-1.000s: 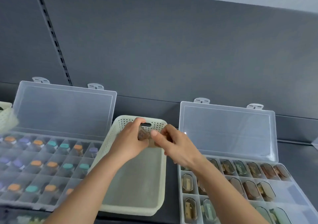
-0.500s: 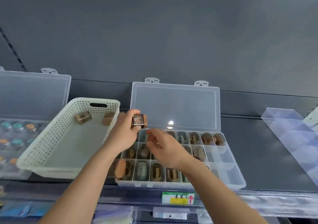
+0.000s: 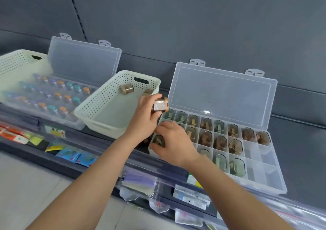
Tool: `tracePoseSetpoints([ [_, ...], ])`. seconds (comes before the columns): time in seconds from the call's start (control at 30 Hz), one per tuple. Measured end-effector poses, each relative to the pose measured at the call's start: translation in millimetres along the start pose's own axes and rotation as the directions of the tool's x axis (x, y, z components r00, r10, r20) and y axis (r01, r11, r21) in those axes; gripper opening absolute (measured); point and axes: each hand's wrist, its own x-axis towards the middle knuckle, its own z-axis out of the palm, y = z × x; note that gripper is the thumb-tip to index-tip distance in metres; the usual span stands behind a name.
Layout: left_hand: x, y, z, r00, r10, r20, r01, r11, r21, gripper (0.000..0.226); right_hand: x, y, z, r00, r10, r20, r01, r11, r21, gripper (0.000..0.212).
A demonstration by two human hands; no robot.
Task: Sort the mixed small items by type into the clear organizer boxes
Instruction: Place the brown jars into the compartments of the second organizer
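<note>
My left hand pinches a small brown capped item above the near-left corner of the right clear organizer box. That box lies open, with brown oval items in most compartments and bare ones at its right end. My right hand rests on the box's front-left compartments, fingers curled over an oval item there; whether it grips the item is unclear. A cream perforated basket to the left holds two brown items. Further left, a second open organizer box contains colour-capped pieces.
Another cream basket sits at the far left behind the left box. Both lids stand upright against the dark shelf wall. Below the shelf edge hang packets and price tags. A pale floor lies at the bottom left.
The view swung left and tilted. My left hand carried the brown item from the basket to over the right box. My right hand dropped onto the box's front-left compartments.
</note>
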Motion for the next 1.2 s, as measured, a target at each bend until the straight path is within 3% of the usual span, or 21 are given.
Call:
tracePoseSetpoints([
  [0.2, 9, 0, -11, 0.996, -0.027, 0.090, 0.032, 0.998, -0.046, 0.052, 24, -13, 15, 0.999, -0.025, 0.028, 0.030, 0.978, -0.206, 0.046],
  [0.57, 33, -27, -52, 0.985, -0.163, 0.058, 0.163, 0.987, 0.005, 0.050, 53, -22, 21, 0.945, 0.154, 0.288, -0.045, 0.934, -0.354, 0.048],
  [0.67, 35, -32, -59, 0.980, -0.194, 0.048, 0.194, 0.981, -0.009, 0.048, 53, -22, 15, 0.950, 0.166, 0.265, -0.094, 0.960, -0.265, 0.046],
  [0.77, 37, -32, -63, 0.983, -0.180, 0.045, 0.183, 0.982, -0.053, 0.047, 49, -21, 2, 0.967, 0.164, 0.195, -0.169, 0.986, 0.009, 0.042],
  [0.9, 38, -21, -59, 0.993, -0.114, 0.042, 0.117, 0.989, -0.093, 0.048, 38, -15, -21, 0.965, 0.260, 0.028, -0.257, 0.923, 0.287, 0.046],
  [1.2, 33, 39, -8, 0.990, 0.094, 0.108, -0.098, 0.995, 0.036, 0.055, -20, 38, -72, 0.851, 0.514, -0.106, -0.421, 0.790, 0.447, 0.056],
])
